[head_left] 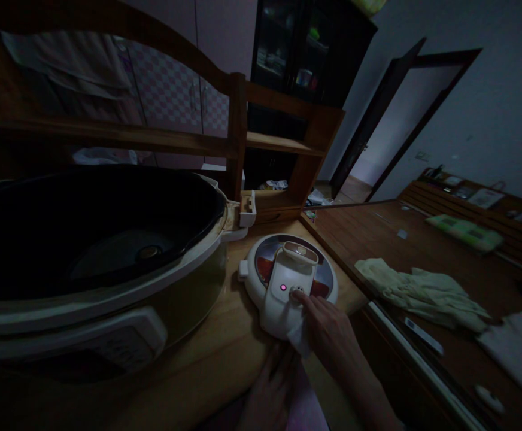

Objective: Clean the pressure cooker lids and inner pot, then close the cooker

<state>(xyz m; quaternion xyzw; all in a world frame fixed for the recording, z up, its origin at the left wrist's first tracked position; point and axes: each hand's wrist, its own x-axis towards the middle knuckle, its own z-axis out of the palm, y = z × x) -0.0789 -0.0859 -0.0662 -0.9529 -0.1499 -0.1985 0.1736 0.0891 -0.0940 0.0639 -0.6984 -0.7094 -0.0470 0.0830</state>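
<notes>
A: Does the front panel (121, 353) of the big cooker (198, 299) give any readable words?
B: None; its markings sink into the dark.
A: And the lid (275, 308) beside it?
B: Its handle (300, 252) bears a small pale mark, too faint to spell out. The round pink spot (283, 287) below shows no legible sign.
A: The slim white remote (424, 336)?
B: Nothing there can be read either.

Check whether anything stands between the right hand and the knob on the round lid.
Nothing visible does: the right hand has a fingertip at the small round knob on the lid. A white, tissue-like piece hangs lower, outside that path.
</notes>
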